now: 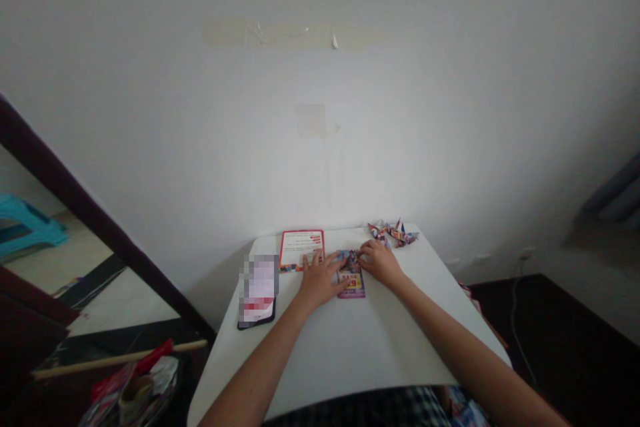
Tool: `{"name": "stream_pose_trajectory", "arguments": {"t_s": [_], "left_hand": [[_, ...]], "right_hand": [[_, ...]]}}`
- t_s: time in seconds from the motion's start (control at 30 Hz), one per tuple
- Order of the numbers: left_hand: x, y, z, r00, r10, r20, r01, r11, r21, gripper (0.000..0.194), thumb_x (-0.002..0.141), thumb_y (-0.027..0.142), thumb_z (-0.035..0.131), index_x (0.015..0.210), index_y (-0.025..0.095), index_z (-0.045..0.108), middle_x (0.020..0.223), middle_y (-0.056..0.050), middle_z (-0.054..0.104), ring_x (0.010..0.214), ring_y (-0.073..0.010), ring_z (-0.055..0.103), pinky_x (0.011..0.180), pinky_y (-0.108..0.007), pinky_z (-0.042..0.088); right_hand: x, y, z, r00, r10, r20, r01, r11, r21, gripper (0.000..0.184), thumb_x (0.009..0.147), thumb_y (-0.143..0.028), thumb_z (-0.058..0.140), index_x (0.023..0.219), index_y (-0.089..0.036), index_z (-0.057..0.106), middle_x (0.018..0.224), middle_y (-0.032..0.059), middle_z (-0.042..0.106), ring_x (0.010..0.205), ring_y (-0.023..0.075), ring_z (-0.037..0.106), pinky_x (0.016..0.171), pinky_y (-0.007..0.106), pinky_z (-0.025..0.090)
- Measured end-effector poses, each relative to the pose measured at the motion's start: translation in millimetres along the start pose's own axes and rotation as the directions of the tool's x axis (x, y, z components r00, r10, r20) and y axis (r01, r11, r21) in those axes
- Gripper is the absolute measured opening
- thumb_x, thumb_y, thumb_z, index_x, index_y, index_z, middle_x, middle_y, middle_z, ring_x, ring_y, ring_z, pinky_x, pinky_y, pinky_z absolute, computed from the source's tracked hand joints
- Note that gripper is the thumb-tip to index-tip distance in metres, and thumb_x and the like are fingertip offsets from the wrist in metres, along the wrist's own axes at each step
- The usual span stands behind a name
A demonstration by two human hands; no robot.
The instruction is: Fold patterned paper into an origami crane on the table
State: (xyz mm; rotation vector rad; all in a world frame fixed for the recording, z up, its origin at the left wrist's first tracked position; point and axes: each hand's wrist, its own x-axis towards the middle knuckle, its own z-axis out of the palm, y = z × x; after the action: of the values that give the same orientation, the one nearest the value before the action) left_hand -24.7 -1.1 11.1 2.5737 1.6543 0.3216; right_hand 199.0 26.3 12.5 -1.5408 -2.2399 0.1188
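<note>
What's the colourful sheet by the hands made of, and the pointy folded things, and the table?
The sheet looks like thin paper, maybe glossy, with colourful printing. The folded things seem similar printed paper: they have sharp creased points. The table might be smooth plastic: its top looks even and white.

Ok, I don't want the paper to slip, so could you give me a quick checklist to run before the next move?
1. Left hand on the paper: ok, over its left side.
2. Right hand at the paper: ok, by its upper right edge.
3. Left hand off the card: cannot tell, fingers overlap it in view.
4. Paper apart from the phone: ok.
5. Paper's creases straight: cannot tell, too small.
</note>
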Motion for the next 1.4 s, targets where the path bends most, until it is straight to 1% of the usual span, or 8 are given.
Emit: {"name": "stream_pose_trajectory", "arguments": {"t_s": [0.27, 0.4, 0.67, 0.77, 0.93, 1.03, 1.17, 1.4], "left_hand": [[1, -2, 1.2, 1.000, 0.010, 0.003, -0.010, 1.000, 0.001, 0.057, 0.082, 0.066, 0.050, 0.134, 0.043, 0.052, 0.153, 0.004, 0.042, 0.142, -0.0383, 0.022, 0.111, -0.073, 0.012], [0, -2, 1.8, 1.000, 0.013, -0.006, -0.013, 1.000, -0.006, 0.057, 0.082, 0.066, 0.051, 0.134, 0.043, 0.052, 0.152, 0.004, 0.042, 0.141, -0.0383, 0.023, 0.110, -0.074, 0.012], [0, -3, 1.2, 1.000, 0.025, 0.000, -0.025, 1.000, -0.014, 0.056, 0.082, 0.067, 0.049, 0.134, 0.044, 0.051, 0.152, 0.005, 0.042, 0.142, -0.0392, 0.023, 0.109, -0.075, 0.012], [0, -3, 1.1, 1.000, 0.024, -0.004, -0.024, 1.000, -0.003, 0.058, 0.081, 0.068, 0.050, 0.134, 0.043, 0.051, 0.152, 0.004, 0.043, 0.142, -0.0391, 0.024, 0.110, -0.075, 0.011], [0, -2, 2.9, 1.000, 0.006, -0.008, -0.006, 1.000, -0.008, 0.058, 0.081, 0.068, 0.051, 0.134, 0.044, 0.052, 0.152, 0.004, 0.043, 0.142, -0.0392, 0.023, 0.111, -0.075, 0.009], [1, -3, 4.6, 1.000, 0.008, -0.019, -0.009, 1.000, -0.021, 0.058, 0.080, 0.068, 0.053, 0.134, 0.044, 0.051, 0.151, 0.004, 0.044, 0.142, -0.0388, 0.023, 0.111, -0.074, 0.009], [1, -4, 5.3, 1.000, 0.015, -0.027, -0.016, 0.999, -0.038, 0.057, 0.080, 0.067, 0.054, 0.132, 0.044, 0.053, 0.151, 0.005, 0.044, 0.142, -0.0384, 0.023, 0.111, -0.075, 0.009], [0, -4, 3.3, 1.000, 0.010, -0.003, -0.010, 1.000, -0.012, 0.058, 0.080, 0.066, 0.054, 0.134, 0.043, 0.052, 0.152, 0.004, 0.043, 0.143, -0.0378, 0.022, 0.113, -0.071, 0.010]], "right_hand": [[14, -2, 7, 0.995, 0.087, -0.051, -0.091, 0.993, -0.077, 0.016, 0.089, -0.030, 0.058, 0.094, -0.024, 0.072, 0.105, 0.0061, 0.064, 0.106, 0.0205, 0.055, 0.093, 0.031, 0.039], [20, -3, 9, 0.989, 0.127, -0.081, -0.136, 0.984, -0.113, 0.018, 0.091, -0.030, 0.055, 0.093, -0.023, 0.072, 0.104, 0.0072, 0.064, 0.105, 0.0204, 0.056, 0.088, 0.030, 0.040], [30, -3, 7, 0.981, 0.176, -0.079, -0.187, 0.969, -0.163, 0.018, 0.091, -0.029, 0.054, 0.093, -0.024, 0.071, 0.104, 0.0078, 0.065, 0.105, 0.0222, 0.057, 0.082, 0.030, 0.041], [27, -4, 8, 0.982, 0.159, -0.106, -0.175, 0.971, -0.164, 0.020, 0.092, -0.028, 0.051, 0.092, -0.023, 0.071, 0.103, 0.0079, 0.066, 0.103, 0.0220, 0.058, 0.083, 0.030, 0.040], [18, -1, 11, 0.980, 0.109, -0.165, -0.129, 0.985, -0.115, 0.022, 0.095, -0.029, 0.048, 0.095, -0.023, 0.070, 0.102, 0.0071, 0.066, 0.104, 0.0206, 0.056, 0.091, 0.031, 0.039], [15, 1, 11, 0.982, 0.102, -0.160, -0.117, 0.990, -0.084, 0.023, 0.095, -0.029, 0.048, 0.095, -0.023, 0.070, 0.101, 0.0067, 0.067, 0.101, 0.0200, 0.058, 0.091, 0.030, 0.039], [15, -1, 8, 0.983, 0.110, -0.146, -0.126, 0.987, -0.104, 0.022, 0.094, -0.030, 0.051, 0.094, -0.023, 0.071, 0.102, 0.0079, 0.066, 0.103, 0.0214, 0.057, 0.093, 0.032, 0.037], [16, 1, 7, 0.987, 0.114, -0.114, -0.126, 0.987, -0.099, 0.020, 0.091, -0.035, 0.057, 0.095, -0.024, 0.073, 0.106, 0.0077, 0.066, 0.108, 0.0227, 0.056, 0.095, 0.034, 0.037]]}}
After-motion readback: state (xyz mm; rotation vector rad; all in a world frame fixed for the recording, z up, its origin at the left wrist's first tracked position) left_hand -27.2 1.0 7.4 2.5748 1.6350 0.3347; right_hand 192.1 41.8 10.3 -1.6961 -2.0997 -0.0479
